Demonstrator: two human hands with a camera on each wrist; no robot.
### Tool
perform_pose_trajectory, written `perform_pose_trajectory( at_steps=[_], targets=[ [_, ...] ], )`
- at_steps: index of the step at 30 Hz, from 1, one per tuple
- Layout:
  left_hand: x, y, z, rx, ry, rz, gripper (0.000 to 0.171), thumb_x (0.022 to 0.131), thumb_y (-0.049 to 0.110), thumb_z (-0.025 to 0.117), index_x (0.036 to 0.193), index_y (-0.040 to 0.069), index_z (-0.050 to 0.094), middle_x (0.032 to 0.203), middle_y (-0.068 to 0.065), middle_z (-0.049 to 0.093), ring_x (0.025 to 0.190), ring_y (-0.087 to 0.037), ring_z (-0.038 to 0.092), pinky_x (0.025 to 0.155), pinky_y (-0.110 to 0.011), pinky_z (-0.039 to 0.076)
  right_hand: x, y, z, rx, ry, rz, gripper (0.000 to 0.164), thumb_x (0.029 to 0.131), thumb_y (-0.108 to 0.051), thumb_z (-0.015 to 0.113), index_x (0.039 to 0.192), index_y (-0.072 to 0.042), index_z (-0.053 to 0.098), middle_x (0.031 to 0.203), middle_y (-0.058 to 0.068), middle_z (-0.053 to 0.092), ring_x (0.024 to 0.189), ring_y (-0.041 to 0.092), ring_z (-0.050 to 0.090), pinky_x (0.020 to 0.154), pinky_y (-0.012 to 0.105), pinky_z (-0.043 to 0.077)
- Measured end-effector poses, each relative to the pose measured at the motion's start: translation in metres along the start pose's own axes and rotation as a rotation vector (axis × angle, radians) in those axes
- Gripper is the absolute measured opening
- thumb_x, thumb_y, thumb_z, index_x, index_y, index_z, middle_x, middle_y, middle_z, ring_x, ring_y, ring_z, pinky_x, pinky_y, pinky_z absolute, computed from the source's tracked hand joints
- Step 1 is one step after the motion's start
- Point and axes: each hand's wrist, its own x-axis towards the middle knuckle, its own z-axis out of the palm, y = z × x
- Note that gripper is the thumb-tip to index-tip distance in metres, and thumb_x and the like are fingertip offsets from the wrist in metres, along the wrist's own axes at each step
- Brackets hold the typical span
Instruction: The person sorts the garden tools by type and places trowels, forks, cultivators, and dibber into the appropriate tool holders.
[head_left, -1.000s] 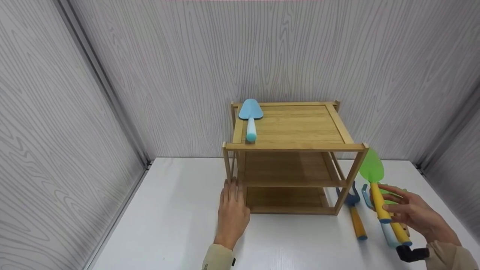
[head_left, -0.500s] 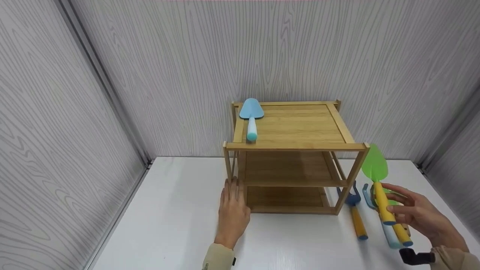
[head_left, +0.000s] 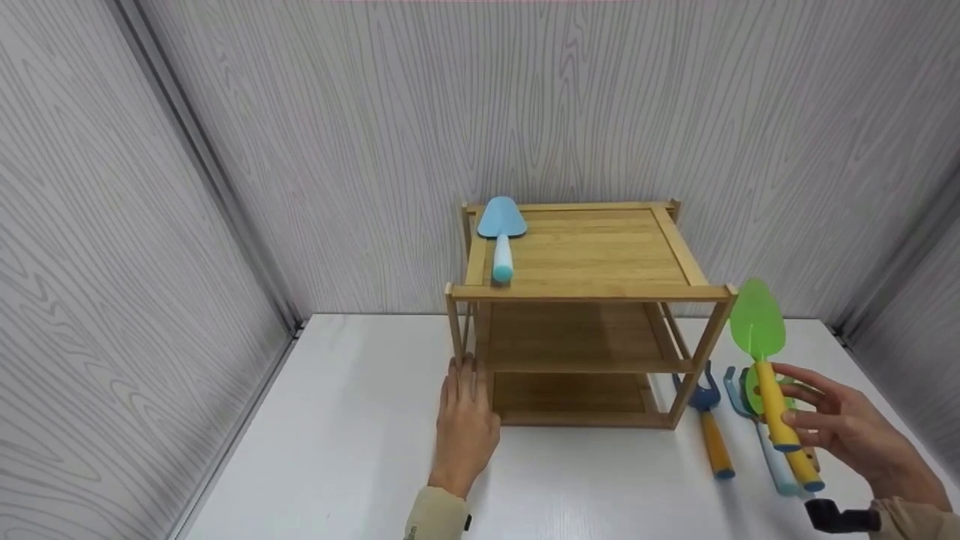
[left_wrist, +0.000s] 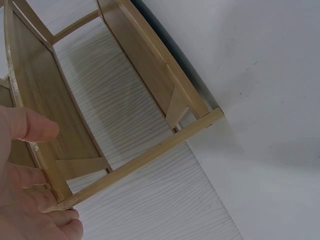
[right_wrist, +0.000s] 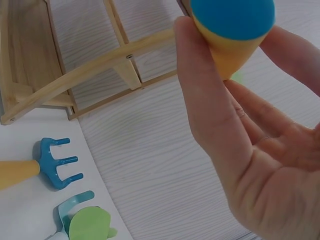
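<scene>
A three-tier wooden shelf rack [head_left: 592, 292] stands on the white table. My left hand [head_left: 466, 427] holds its front left post; in the left wrist view the thumb [left_wrist: 40, 127] lies by the shelf edge and the fingers reach around the post. My right hand [head_left: 847, 424] pinches the yellow handle of a garden trowel [head_left: 757, 319], its green blade pointing up and away. In the right wrist view the handle's blue end [right_wrist: 232, 17] sits between thumb and fingers. A light blue trowel [head_left: 502, 217] lies on the rack's top tier, at the left.
Right of the rack lie a blue fork [head_left: 705, 397] with an orange-yellow handle, a pale blue tool [head_left: 778, 465] and another green-headed tool [right_wrist: 90, 223], the last two overlapping. Grey wood-patterned walls [head_left: 360, 150] enclose the table on the back and sides.
My right hand has moved slightly right with the trowel, raising its blade and uncovering more of the tools beneath. My left hand has stayed at the rack's post.
</scene>
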Motion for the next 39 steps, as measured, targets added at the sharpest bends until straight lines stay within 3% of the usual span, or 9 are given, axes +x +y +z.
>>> perform_pose_trajectory(
  at_steps=[7, 25, 33, 39],
  targets=[
    [-0.001, 0.0, 0.001, -0.01, -0.002, -0.009, 0.067, 0.086, 0.008, 0.072, 0.144, -0.01, 0.044, 0.15, -0.029, 0.04, 0.141, -0.048, 0.035, 0.114, -0.052, 0.035, 0.0, -0.002, 0.005, -0.008, -0.053, -0.111, 0.067, 0.098, 0.014, 0.049, 0.133, -0.042, 0.059, 0.116, -0.004, 0.065, 0.093, 0.018, 0.071, 0.07, 0.032, 0.061],
    [-0.002, 0.0, 0.001, -0.04, -0.005, -0.011, 0.07, 0.086, 0.006, 0.071, 0.147, -0.009, 0.041, 0.151, -0.029, 0.038, 0.142, -0.048, 0.033, 0.114, -0.053, 0.034, -0.003, -0.011, 0.013, -0.006, -0.035, -0.149, 0.067, 0.098, 0.015, 0.049, 0.136, -0.04, 0.057, 0.118, -0.004, 0.066, 0.094, 0.019, 0.072, 0.076, 0.033, 0.061],
    [-0.002, 0.0, 0.001, -0.008, 0.007, -0.002, 0.07, 0.085, 0.006, 0.072, 0.147, -0.01, 0.042, 0.15, -0.029, 0.04, 0.141, -0.047, 0.035, 0.114, -0.053, 0.034, -0.004, -0.015, 0.014, 0.031, -0.072, -0.207, 0.07, 0.096, 0.019, 0.046, 0.139, -0.036, 0.058, 0.118, -0.003, 0.067, 0.089, 0.019, 0.072, 0.071, 0.031, 0.061],
    [-0.001, 0.0, 0.0, 0.0, 0.004, 0.002, 0.069, 0.087, 0.006, 0.069, 0.147, -0.01, 0.041, 0.151, -0.029, 0.039, 0.142, -0.047, 0.034, 0.115, -0.052, 0.034, -0.002, -0.019, 0.016, 0.053, -0.088, -0.244, 0.072, 0.095, 0.022, 0.044, 0.14, -0.033, 0.057, 0.118, -0.001, 0.066, 0.093, 0.019, 0.072, 0.075, 0.032, 0.061]
  ],
)
